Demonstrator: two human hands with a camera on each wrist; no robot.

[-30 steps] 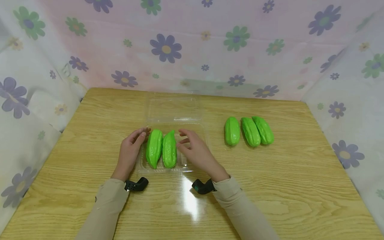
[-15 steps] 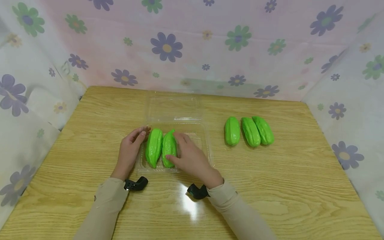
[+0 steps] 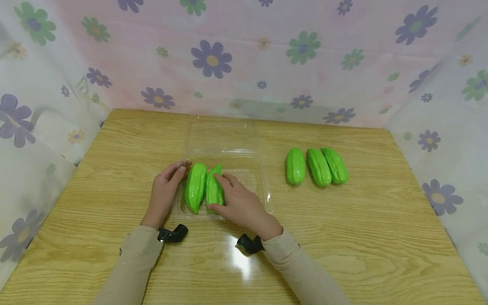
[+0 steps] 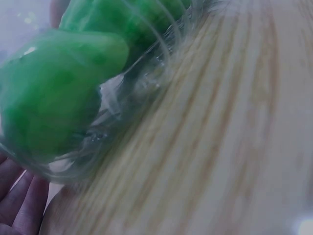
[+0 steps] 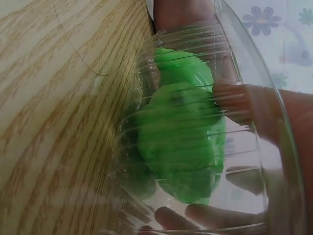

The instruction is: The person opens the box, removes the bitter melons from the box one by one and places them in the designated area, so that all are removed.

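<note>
A clear plastic clamshell box (image 3: 249, 169) stands with its lid folded back. Inside, side by side, lie a left green ridged fruit (image 3: 196, 188) and a right green ridged fruit (image 3: 214, 188), both glossy with pointed ends. My right hand (image 3: 245, 205) reaches over the box's right side and holds the right fruit between thumb and fingers. In the right wrist view, the box wall stands before this fruit (image 5: 181, 137). Along the box's left edge rests my left hand (image 3: 164, 188), its fingers fairly straight and the fingertips partly hidden beside the wall.
To the right of the box, several similar green fruits lie on the wooden table (image 3: 343, 233): one single fruit (image 3: 295, 166) and a touching pair (image 3: 319, 168). The open lid (image 3: 222, 133) reaches toward the back edge. A flowered curtain (image 3: 251, 55) surrounds the table.
My right hand has moved left from beside the right fruit, come over it and closed its thumb and fingers on it. The fruit has turned slightly. My left hand stays at the box edge.
</note>
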